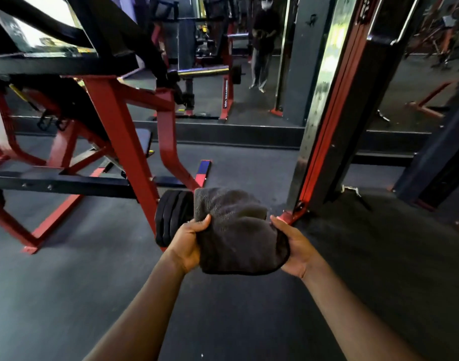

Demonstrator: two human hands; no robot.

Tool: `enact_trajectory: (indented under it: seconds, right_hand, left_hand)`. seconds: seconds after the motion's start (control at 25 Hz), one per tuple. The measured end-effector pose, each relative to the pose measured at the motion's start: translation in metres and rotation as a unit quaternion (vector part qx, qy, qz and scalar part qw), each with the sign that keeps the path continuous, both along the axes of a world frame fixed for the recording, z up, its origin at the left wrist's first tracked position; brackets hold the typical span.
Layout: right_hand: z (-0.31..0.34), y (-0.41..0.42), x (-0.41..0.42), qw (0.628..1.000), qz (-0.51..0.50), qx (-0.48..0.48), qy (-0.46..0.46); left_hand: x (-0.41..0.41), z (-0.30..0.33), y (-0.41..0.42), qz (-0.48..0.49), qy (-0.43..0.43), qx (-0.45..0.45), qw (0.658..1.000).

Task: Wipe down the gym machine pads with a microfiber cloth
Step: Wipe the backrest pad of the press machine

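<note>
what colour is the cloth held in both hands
Dark grey, plain; the cloth shows best in the head view.
</note>
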State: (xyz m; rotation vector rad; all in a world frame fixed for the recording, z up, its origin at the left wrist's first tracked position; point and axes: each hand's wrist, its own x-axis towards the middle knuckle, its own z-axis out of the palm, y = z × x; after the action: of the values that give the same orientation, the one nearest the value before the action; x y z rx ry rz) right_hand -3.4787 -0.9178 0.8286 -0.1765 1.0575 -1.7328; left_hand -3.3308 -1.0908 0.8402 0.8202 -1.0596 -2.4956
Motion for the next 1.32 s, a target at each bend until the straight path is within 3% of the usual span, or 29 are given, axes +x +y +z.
enact_trajectory:
  seconds: [0.12,0.44,0.68,0.76,0.88,0.96,1.32]
  right_hand:
    - [-0.017,-0.063,-0.068,0.995,0.000,0.090,0.039]
    - [-0.003,-0.216,-0.242,0.999,-0.011,-0.035,0.017]
    - [0.009,-0.306,-0.378,0.988,-0.138,-0.021,0.072]
    - [0.013,-0.336,-0.426,0.979,-0.178,0.007,0.099]
    - [0.007,-0.379,-0.496,0.972,-0.196,0.060,0.112]
    - [-0.006,-0.405,-0.552,0.973,-0.194,0.067,0.105]
    - [0.020,-0.521,-0.773,0.955,-0.185,0.111,0.203]
  left_hand:
    - [-0.070,-0.009,-0.050,-0.010,0.045,0.024,0.999]
    - [-0.266,-0.004,-0.217,-0.057,0.058,-0.008,0.997]
    - [-0.415,0.019,-0.312,-0.065,0.005,-0.058,0.996]
    - [-0.465,0.017,-0.337,-0.080,0.001,-0.116,0.990]
    - [-0.536,0.004,-0.369,-0.062,-0.022,-0.273,0.960]
    - [-0.591,-0.008,-0.394,-0.033,-0.043,-0.300,0.952]
    - [-0.804,-0.012,-0.507,0.032,-0.052,-0.226,0.972]
